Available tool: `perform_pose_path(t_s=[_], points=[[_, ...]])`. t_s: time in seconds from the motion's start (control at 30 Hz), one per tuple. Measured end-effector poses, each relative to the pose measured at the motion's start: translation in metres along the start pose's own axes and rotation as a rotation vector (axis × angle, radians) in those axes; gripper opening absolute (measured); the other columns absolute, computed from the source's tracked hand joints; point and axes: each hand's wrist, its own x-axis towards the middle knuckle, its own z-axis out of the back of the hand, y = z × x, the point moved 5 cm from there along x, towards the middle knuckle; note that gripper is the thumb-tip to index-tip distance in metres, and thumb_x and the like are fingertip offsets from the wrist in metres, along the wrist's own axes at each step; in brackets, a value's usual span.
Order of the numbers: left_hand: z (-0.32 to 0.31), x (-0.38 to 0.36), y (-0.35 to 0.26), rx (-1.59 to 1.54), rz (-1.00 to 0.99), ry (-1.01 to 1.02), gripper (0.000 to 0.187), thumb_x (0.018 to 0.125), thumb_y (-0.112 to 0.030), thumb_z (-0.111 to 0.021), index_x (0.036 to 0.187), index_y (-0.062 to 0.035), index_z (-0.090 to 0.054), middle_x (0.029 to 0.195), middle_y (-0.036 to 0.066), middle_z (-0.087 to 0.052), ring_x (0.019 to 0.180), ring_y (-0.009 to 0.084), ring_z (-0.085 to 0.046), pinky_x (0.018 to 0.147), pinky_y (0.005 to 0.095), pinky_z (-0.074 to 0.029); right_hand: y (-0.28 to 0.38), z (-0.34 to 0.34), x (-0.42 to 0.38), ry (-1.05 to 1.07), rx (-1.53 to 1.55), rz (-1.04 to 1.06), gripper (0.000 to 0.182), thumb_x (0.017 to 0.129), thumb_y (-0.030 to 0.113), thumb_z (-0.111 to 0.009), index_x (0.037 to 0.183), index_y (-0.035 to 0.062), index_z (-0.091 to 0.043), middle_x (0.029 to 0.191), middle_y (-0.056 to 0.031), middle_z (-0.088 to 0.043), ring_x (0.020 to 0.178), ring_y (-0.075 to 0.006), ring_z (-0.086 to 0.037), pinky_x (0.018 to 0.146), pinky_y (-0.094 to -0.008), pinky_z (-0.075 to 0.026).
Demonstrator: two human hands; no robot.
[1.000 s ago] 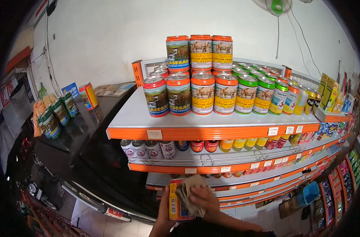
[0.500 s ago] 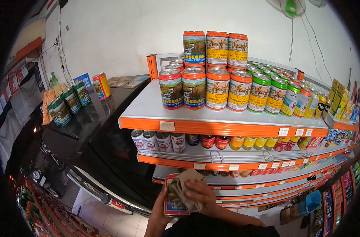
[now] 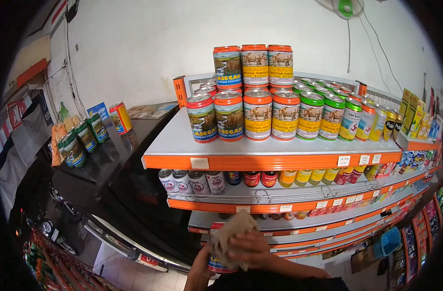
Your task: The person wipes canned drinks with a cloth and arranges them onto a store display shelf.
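Red-and-blue can (image 3: 220, 266) is held low in front of the shelving, its middle hidden by a beige cloth (image 3: 238, 232). The left hand (image 3: 199, 269) grips its left side, fingers partly curled, their far ends hidden; the right hand (image 3: 250, 248) bends over the cloth, pressing it against the can. Above them, orange shelf edges (image 3: 275, 161) jut out, the top shelf bearing rows of cans (image 3: 258, 116) with three more stacked higher. Left of it, a black counter (image 3: 85, 182) holds green-topped cans (image 3: 85, 137) and one red-and-yellow can (image 3: 120, 118).
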Motion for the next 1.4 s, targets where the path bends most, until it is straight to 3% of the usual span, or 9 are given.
perform_pose_path(t_s=[0.13,0.17,0.37,0.6,0.83,1.07,1.13,1.27,1.4], points=[[-0.034,-0.017,0.003,-0.242,0.432,0.164,0.046,0.080,-0.037,-0.049,0.112,-0.0043,-0.044,0.092,0.011,-0.057,0.076,0.0208,-0.057,0.058,0.0320,-0.049,0.039,0.007,-0.011,0.249,0.013,0.226,0.036,0.076,0.017,-0.056,0.112,0.0175,-0.051,0.121,-0.0057,-0.046,0.111,-0.0220,-0.044,0.090,-0.0375,-0.035],[-0.030,-0.012,0.002,-0.044,0.380,0.169,0.048,0.084,-0.041,-0.041,0.117,-0.0056,-0.038,0.103,0.012,-0.052,0.086,0.0224,-0.054,0.075,0.0336,-0.048,0.049,0.006,-0.012,0.429,0.069,0.285,0.031,0.082,0.019,-0.051,0.113,0.0136,-0.050,0.120,-0.0079,-0.047,0.111,-0.0230,-0.045,0.091,-0.0374,-0.035],[-0.029,0.010,-0.001,0.072,0.067,0.020,0.048,0.083,-0.039,-0.043,0.114,-0.0035,-0.043,0.097,0.012,-0.055,0.085,0.0223,-0.056,0.074,0.0326,-0.046,0.007,0.011,-0.006,0.141,-0.214,0.009,0.037,0.073,0.019,-0.058,0.109,0.0240,-0.054,0.116,-0.0002,-0.050,0.103,-0.0154,-0.049,0.089,-0.0306,-0.035],[-0.029,0.011,0.000,-0.085,0.251,0.104,0.061,0.077,-0.049,-0.047,0.119,-0.0046,-0.039,0.104,0.014,-0.053,0.089,0.0252,-0.055,0.075,0.0341,-0.047,0.040,0.009,-0.015,0.425,-0.130,0.160,0.032,0.082,0.020,-0.051,0.113,0.0139,-0.050,0.120,-0.0083,-0.047,0.110,-0.0214,-0.045,0.092,-0.0361,-0.035],[-0.026,0.026,0.004,-0.064,0.064,0.161,0.055,0.078,-0.044,-0.048,0.117,-0.0059,-0.040,0.104,0.010,-0.054,0.091,0.0243,-0.054,0.077,0.0387,-0.046,-0.012,0.031,0.011,-0.067,0.072,-0.186,0.031,0.072,0.018,-0.058,0.104,0.0148,-0.058,0.118,-0.0052,-0.048,0.108,-0.0197,-0.047,0.087,-0.0376,-0.037],[0.007,0.051,-0.003,0.172,-0.005,0.083,0.052,0.082,-0.043,-0.043,0.116,-0.0035,-0.040,0.103,0.012,-0.052,0.089,0.0214,-0.054,0.074,0.0340,-0.046,0.026,0.011,-0.013,0.252,-0.151,0.130,0.032,0.082,0.021,-0.050,0.114,0.0141,-0.050,0.118,-0.0073,-0.048,0.109,-0.0211,-0.046,0.091,-0.0378,-0.035],[-0.006,0.028,0.009,0.074,0.207,0.149,0.053,0.081,-0.044,-0.044,0.116,-0.0034,-0.040,0.106,0.012,-0.050,0.092,0.0223,-0.052,0.075,0.0343,-0.045,0.010,0.007,-0.012,0.178,-0.262,-0.071,0.030,0.068,0.019,-0.063,0.098,0.0188,-0.060,0.108,-0.0047,-0.056,0.096,-0.0220,-0.054,0.083,-0.0373,-0.038],[0.012,0.029,0.028,-0.030,0.085,0.021,0.059,0.074,-0.047,-0.055,0.118,-0.0105,-0.041,0.112,0.010,-0.049,0.101,0.0256,-0.045,0.079,0.0391,-0.042,-0.004,0.004,0.002,0.051,-0.216,-0.264,0.031,0.068,0.015,-0.061,0.099,0.0168,-0.059,0.108,-0.0059,-0.056,0.096,-0.0208,-0.054,0.083,-0.0354,-0.039],[0.013,0.037,0.013,0.174,-0.097,0.055,0.059,0.074,-0.047,-0.054,0.118,-0.0114,-0.041,0.112,0.010,-0.048,0.102,0.0257,-0.045,0.079,0.0398,-0.042,0.018,-0.005,-0.007,0.186,-0.160,-0.051,0.029,0.076,0.018,-0.055,0.104,0.0151,-0.057,0.109,-0.0068,-0.055,0.100,-0.0213,-0.053,0.085,-0.0381,-0.039]])
